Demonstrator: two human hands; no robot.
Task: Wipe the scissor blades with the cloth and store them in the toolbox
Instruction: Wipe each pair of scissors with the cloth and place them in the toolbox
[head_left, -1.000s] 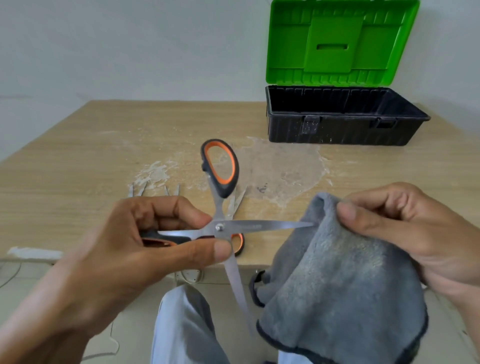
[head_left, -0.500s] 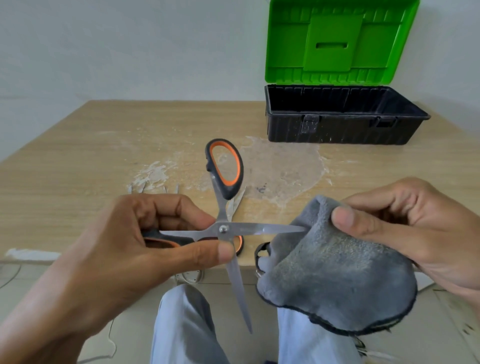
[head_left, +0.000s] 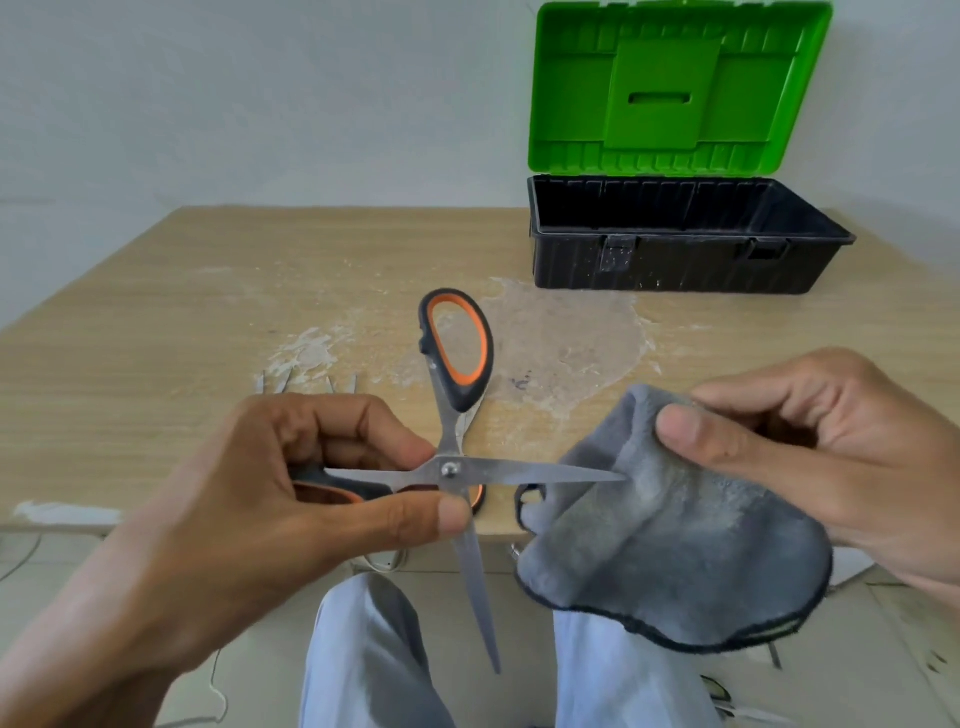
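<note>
Surface: wood-grain, smeared with white residue near the middle.
Toolbox: black tray, green lid raised, stood at the far right; no scissors seen inside.
Cloth: grey, pinched between thumb and fingers of the right hand.
Scissors: orange-handled, spread wide, held over the near edge; one handle is gripped by the left hand; one blade tip is touched to the cloth.
Progress: wiping judged under way; storage not yet done.
</note>
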